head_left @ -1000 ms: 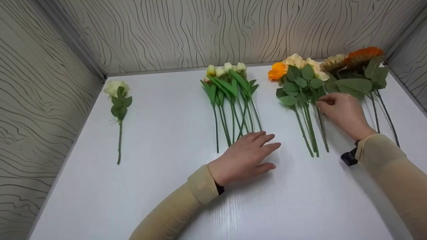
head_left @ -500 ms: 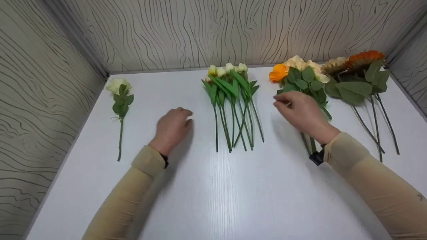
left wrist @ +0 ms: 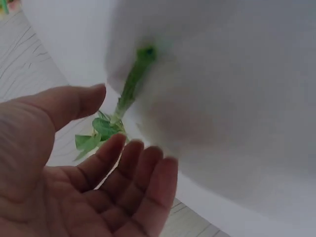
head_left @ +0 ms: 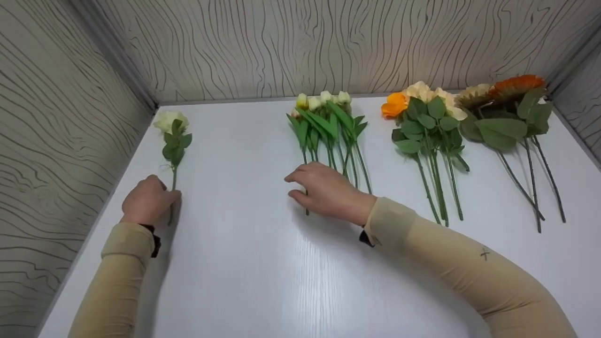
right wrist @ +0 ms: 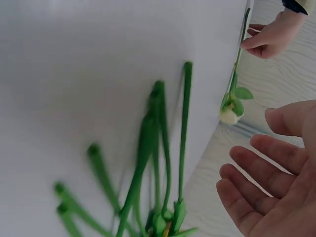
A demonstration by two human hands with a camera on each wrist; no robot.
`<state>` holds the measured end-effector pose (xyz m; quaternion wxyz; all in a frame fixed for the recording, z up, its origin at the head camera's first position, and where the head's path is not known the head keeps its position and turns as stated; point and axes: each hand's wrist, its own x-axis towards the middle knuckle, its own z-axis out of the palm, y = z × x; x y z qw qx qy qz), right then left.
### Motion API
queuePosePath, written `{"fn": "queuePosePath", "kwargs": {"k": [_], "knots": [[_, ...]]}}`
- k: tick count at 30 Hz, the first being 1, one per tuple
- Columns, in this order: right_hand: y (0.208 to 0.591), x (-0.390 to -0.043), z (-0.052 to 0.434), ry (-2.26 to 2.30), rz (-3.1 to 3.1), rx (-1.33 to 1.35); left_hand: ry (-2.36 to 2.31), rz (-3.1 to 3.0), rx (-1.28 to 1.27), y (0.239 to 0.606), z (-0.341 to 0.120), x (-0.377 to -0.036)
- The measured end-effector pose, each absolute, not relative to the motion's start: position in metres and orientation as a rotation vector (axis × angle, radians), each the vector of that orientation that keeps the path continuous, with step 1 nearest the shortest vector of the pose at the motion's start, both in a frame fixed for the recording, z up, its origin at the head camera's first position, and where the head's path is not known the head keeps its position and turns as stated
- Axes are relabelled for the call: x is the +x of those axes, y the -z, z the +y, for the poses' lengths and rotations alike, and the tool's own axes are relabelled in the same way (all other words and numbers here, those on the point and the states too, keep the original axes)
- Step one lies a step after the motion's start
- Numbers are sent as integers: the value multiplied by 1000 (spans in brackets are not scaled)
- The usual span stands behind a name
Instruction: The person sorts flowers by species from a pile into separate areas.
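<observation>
A single white rose [head_left: 170, 122] with a green leafy stem lies at the left of the white table. My left hand [head_left: 146, 202] is at its lower stem. In the left wrist view the rose stem [left wrist: 131, 84] shows between the thumb and the relaxed, parted fingers, which do not close on it. Over the lower stems of the white and yellow tulips [head_left: 324, 124] hovers my right hand [head_left: 328, 192], its thumb and fingers apart and holding nothing. The right wrist view shows several tulip stems [right wrist: 185, 128] beside that hand.
Right of the tulips lies a bunch of cream and orange roses [head_left: 394, 105] with leafy stems. Further right are large orange and pale flowers [head_left: 519, 85] with long stems. A patterned wall [head_left: 300, 47] borders the white table [head_left: 235, 272] at the back.
My left hand has moved from the tulip stems leftward to the white rose's stem. My right hand has moved left from the cream and orange roses to above the tulip stems.
</observation>
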<state>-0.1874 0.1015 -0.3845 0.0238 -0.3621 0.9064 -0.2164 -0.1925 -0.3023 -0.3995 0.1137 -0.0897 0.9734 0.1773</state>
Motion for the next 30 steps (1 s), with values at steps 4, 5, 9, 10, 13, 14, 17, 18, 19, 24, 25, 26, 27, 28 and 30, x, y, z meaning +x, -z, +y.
{"fn": "queuePosePath", "kwargs": {"k": [4,5,9,10,13,14,17,18,19,24,25,26,27,28,30], "knots": [[383,-180,79,682,2760,-1208,-628,2713,-251,397,-312,-187],[383,-178,76,685,2753,-1219,-650,2683,-252,396,-314,-187],[385,-174,71,704,2741,-1237,-709,2648,-233,394,-315,-185],[386,-174,72,710,2741,-1238,-718,2648,-234,394,-314,-185],[389,-174,75,735,2745,-1231,-743,2646,-245,393,-312,-186],[390,-175,77,745,2744,-1228,-750,2641,-253,392,-312,-186],[391,-177,82,776,2746,-1217,-781,2620,-268,390,-311,-186],[392,-178,84,789,2746,-1211,-789,2614,-268,389,-310,-187],[392,-179,86,802,2748,-1203,-798,2609,-269,388,-309,-187],[390,-184,103,876,2760,-1112,-926,2581,-264,384,-296,-190],[389,-185,107,895,2769,-1090,-968,2575,-253,382,-290,-191],[388,-187,111,921,2775,-1057,-1009,2571,-233,381,-283,-192],[388,-188,116,955,2782,-1023,-1060,2564,-202,379,-275,-193],[387,-189,121,1003,2786,-984,-1105,2561,-169,377,-265,-194],[386,-190,131,1121,2777,-895,-1205,2552,-96,373,-241,-195]]}}
